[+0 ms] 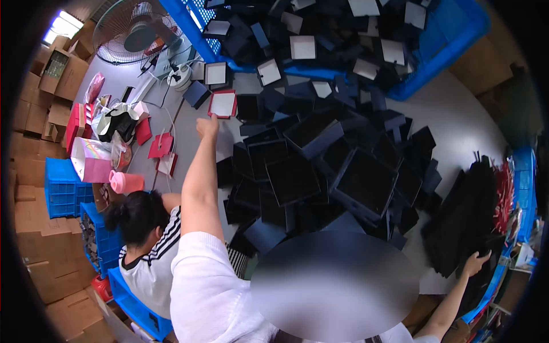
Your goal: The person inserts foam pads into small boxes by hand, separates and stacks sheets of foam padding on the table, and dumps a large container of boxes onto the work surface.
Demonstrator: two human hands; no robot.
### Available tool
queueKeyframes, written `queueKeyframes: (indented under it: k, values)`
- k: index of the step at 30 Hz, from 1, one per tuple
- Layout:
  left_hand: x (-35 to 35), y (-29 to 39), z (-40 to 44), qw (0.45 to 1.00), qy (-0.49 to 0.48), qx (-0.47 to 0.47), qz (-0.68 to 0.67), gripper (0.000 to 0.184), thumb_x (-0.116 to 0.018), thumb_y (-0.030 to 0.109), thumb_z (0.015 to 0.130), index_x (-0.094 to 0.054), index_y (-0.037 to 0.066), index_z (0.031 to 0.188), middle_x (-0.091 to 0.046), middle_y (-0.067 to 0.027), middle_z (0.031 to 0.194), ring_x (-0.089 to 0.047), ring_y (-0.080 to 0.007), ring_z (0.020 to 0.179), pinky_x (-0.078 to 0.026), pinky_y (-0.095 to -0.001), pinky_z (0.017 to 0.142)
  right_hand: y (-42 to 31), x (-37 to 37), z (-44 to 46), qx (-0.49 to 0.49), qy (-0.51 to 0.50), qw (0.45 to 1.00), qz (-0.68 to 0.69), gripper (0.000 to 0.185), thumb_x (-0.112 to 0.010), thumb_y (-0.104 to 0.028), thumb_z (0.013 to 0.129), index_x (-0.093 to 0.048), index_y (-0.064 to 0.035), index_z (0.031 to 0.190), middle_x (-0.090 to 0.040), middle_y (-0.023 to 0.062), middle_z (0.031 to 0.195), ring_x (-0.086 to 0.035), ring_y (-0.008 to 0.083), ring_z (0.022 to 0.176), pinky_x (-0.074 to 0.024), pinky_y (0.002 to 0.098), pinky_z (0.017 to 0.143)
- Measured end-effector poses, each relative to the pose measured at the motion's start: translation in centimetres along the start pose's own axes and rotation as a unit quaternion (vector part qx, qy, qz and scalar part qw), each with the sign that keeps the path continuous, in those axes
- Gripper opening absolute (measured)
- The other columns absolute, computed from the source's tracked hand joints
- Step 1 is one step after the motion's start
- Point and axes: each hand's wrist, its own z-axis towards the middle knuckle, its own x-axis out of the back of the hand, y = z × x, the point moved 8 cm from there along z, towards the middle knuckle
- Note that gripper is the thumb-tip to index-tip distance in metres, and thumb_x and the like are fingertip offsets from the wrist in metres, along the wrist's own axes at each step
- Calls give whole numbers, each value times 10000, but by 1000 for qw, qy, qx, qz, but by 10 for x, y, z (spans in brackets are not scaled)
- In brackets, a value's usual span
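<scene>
My left hand reaches forward with its fingers closed at the near edge of a small red box with a pale inside. To the right of it lies a big heap of dark blue and black open boxes. My right hand is far to the right, at the lower end of a pile of black cloth-like items; its fingers look apart, and part of the hand is hard to make out against the black.
A blue crate of small boxes stands at the back. A fan, a pink cup and red pouches are on the left. A co-worker sits at the left; a blurred oval covers the bottom middle.
</scene>
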Motion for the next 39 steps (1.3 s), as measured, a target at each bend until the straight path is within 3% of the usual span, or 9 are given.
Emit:
queueKeyframes:
  k: [6,14,16,18,20,22,27,34,39]
  values:
    - [-55,97,-30,954,-106,-239,-145,392,-585,150,674,-620,-33,1019,-630,-269,1049,-600,-396,1011,-470,-432,894,-85,88,-33,163,54,979,111,525,-518,-117,873,-400,-132,1385,-481,213,1350,-471,407,1225,-389,431,1012]
    - [-47,102,-59,922,-252,-159,-248,286,-646,127,771,-631,-34,1007,-646,-207,1073,-621,-318,1006,-481,-356,870,-134,84,-70,224,-33,957,181,503,-518,-72,874,-424,-66,1368,-492,198,1341,-465,352,1246,-360,390,1034]
    - [-28,126,-90,760,-417,-198,-457,187,-584,139,879,-632,-15,974,-620,-56,813,-520,-93,762,-421,-262,671,-139,73,-71,217,-45,954,201,497,-526,-68,873,-432,-56,1361,-496,198,1336,-472,340,1239,-358,379,1034]
    - [-48,117,-83,733,-475,-197,-445,318,-681,150,774,-650,-16,1044,-635,-200,1101,-582,-299,1078,-448,-337,919,-150,60,-71,210,-80,946,234,490,-527,-63,874,-439,-46,1355,-501,197,1329,-479,328,1230,-354,368,1036]
    - [-62,102,-47,905,-165,-352,-172,386,-710,206,741,-650,-11,1054,-626,-209,1135,-585,-350,1066,-464,-368,913,-170,57,-78,226,-62,940,246,479,-526,-49,874,-447,-35,1346,-507,189,1324,-479,311,1227,-351,369,1040]
    - [-104,84,-49,911,-309,-267,54,378,-657,194,738,-652,51,1088,-632,-216,1092,-612,-378,1010,-500,-415,881,-190,55,-89,224,-97,923,298,475,-520,-37,875,-449,-34,1345,-499,181,1336,-472,303,1236,-348,376,1044]
    - [-92,77,-47,935,-223,-259,92,305,-583,147,764,-657,58,1046,-650,-224,1034,-623,-396,985,-501,-442,880,-226,78,-116,231,-143,908,318,454,-545,-86,912,-449,-58,1355,-474,129,1379,-433,273,1278,-320,434,1055]
    - [132,84,-61,951,10,-224,-214,385,-569,99,802,-554,26,1180,-653,-181,884,-651,-291,835,-502,-389,750,-279,111,-169,196,-199,846,454,366,-563,-138,931,-508,-25,1274,-532,99,1278,-488,215,1189,-346,330,1034]
    - [219,155,-221,801,-268,-343,-412,421,-544,148,928,-476,71,1335,-558,-35,905,-507,-94,823,-432,-237,766,-394,166,-246,170,-308,691,631,285,-585,-87,891,-595,0,1162,-629,76,1107,-566,169,1062,-412,301,963]
